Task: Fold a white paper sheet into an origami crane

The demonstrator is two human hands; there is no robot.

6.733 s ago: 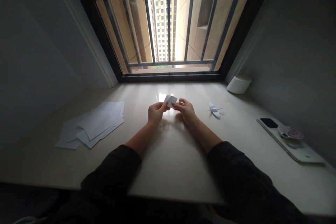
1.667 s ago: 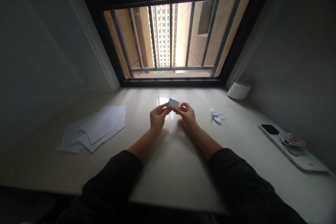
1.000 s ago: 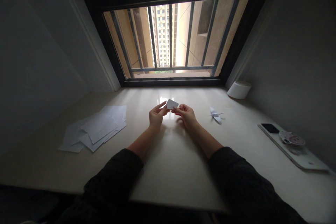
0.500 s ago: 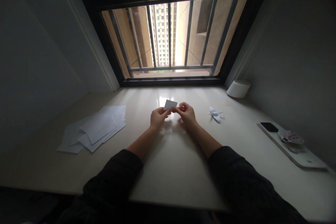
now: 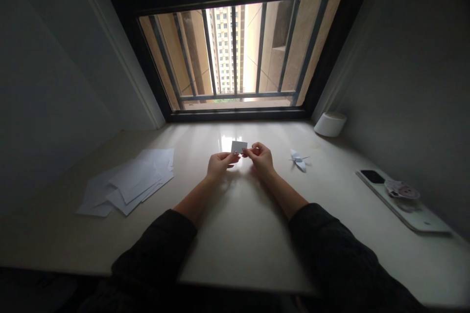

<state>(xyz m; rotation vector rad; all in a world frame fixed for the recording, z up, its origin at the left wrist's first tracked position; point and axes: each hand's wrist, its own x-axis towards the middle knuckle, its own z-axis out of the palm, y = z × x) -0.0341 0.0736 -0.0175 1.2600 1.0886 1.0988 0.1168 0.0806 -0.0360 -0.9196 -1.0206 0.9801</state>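
A small, pale square of paper is held up between my two hands, over the middle of the white sill. My left hand pinches its lower left part between thumb and fingers. On the other side, my right hand grips the lower right edge, thumb in front. The fingertips behind the paper are hidden. To the right of my right hand lies a folded white paper crane, its wings spread.
Loose white sheets lie overlapping on the left. At the right, a phone with a round grip on its back rests near the wall. A white cylindrical object stands by the barred window.
The paper square has turned slightly, its top edge now nearly level. My left hand has shifted a little left and down along its edge. The whole view has drifted slightly.
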